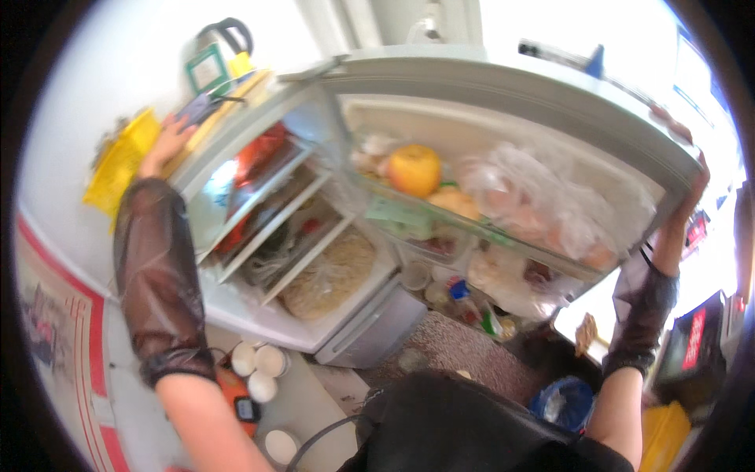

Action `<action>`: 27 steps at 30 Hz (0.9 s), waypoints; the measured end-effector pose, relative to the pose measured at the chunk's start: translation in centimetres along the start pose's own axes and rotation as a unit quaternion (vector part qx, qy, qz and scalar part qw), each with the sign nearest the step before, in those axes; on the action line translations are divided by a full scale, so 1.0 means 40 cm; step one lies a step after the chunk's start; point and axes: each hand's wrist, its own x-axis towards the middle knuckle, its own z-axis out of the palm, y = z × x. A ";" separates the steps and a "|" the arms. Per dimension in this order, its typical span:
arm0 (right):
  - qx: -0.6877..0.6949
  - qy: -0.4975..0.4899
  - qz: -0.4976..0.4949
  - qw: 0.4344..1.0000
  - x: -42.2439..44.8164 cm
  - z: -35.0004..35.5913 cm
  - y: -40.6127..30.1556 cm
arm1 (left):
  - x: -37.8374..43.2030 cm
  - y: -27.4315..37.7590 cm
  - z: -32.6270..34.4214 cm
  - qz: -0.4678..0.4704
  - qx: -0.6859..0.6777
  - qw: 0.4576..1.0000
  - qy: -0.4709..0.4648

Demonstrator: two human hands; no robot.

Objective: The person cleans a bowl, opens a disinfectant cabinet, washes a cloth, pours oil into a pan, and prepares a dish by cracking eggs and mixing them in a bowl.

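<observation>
An upright refrigerator stands before me with its door (507, 76) swung wide. My right hand (684, 141) grips the door's outer edge at the far right. Up on the left, my left hand (171, 144) rests at the top edge of the fridge body, beside or on a small dark flat object (197, 109); whether it holds this I cannot tell. Inside the door's upper shelf sit a large yellow-orange fruit (414, 170) and clear plastic bags (519, 183) of food. On the fridge shelves (289, 236) lie bagged foods, with a big bag of pale food (330, 271) lowest.
Yellow plastic basket (133, 156) hangs at the left wall. White round containers (270, 361) and an orange device (233, 392) stand on a surface at lower left. A blue bin (563, 401) is at lower right. Bottles (463, 298) fill the lower door shelf.
</observation>
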 end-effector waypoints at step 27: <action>-0.583 0.036 -0.112 0.804 -0.026 0.300 -0.292 | -0.593 1.312 -0.167 0.367 -0.535 0.735 0.200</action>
